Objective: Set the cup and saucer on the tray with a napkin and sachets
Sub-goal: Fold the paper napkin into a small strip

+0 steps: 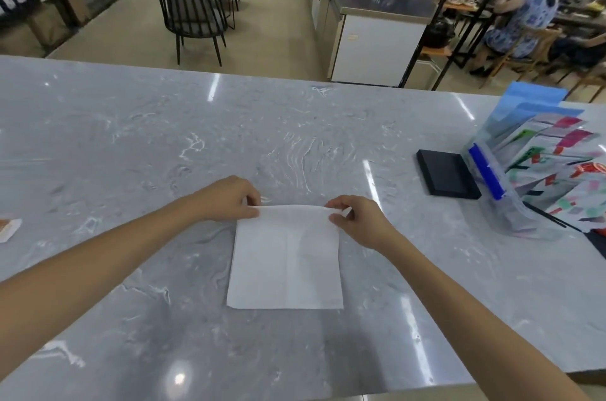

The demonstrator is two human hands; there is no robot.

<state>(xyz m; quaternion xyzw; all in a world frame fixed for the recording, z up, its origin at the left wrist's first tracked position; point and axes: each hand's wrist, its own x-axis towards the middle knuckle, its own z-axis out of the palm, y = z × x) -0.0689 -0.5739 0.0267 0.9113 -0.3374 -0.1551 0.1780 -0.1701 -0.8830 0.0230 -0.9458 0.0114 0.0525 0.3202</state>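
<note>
A white paper napkin is lying flat and unfolded on the grey marbled counter, squarish, with faint fold creases showing. Its far edge is lifting slightly where fingers are pinching both far corners; its near edge is resting flat.

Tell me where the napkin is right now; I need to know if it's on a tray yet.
In the head view, the napkin lies flat on the grey marble counter, centre, with left hand and right hand pinching its far corners; no tray shows.
</note>
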